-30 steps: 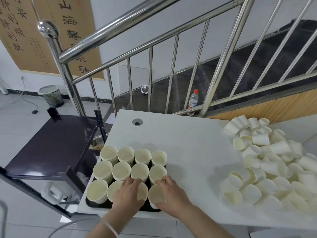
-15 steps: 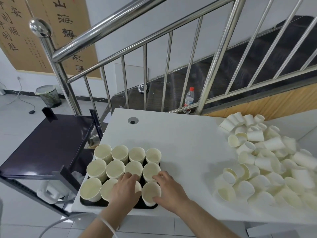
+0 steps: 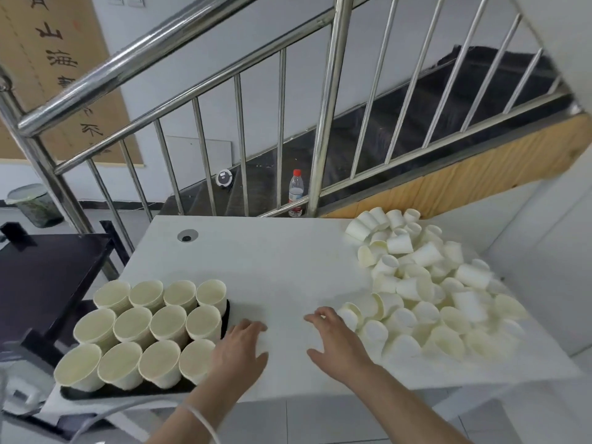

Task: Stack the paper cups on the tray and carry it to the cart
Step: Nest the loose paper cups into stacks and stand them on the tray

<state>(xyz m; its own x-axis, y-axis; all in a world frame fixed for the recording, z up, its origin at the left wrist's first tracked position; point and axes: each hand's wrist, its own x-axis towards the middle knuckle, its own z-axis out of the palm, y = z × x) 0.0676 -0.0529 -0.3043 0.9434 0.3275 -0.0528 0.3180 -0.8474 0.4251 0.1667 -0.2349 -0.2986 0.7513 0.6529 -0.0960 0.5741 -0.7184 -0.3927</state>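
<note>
Black tray (image 3: pixel 226 310) at lower left of frame on the white counter (image 3: pixel 275 261), packed with twelve upright cup stacks (image 3: pixel 141 328) in three rows of four, rims up. Left hand (image 3: pixel 238 350) low centre, just right of the tray, fingers spread and relaxed, holding nothing; its heel sits next to the nearest-right cup stack, contact can't be told. Right hand (image 3: pixel 336 342) centre-right, palm down over the counter, fingers splayed, empty, fingertips just beside the loose cup pile (image 3: pixel 426 296). Pile fills right side of the counter, cups lying tipped every way, mostly on their sides. Dark cart (image 3: pixel 48 274) at left edge of frame, its flat top next to the counter's left end, tray not on it. Steel stair railing (image 3: pixel 198 68) runs across upper frame; water bottle (image 3: pixel 295 193) with red cap stands behind the bars, centre. Bin (image 3: pixel 32 203) on floor at far left. Calligraphy scroll (image 3: pixel 61 65) on wall upper left.
</note>
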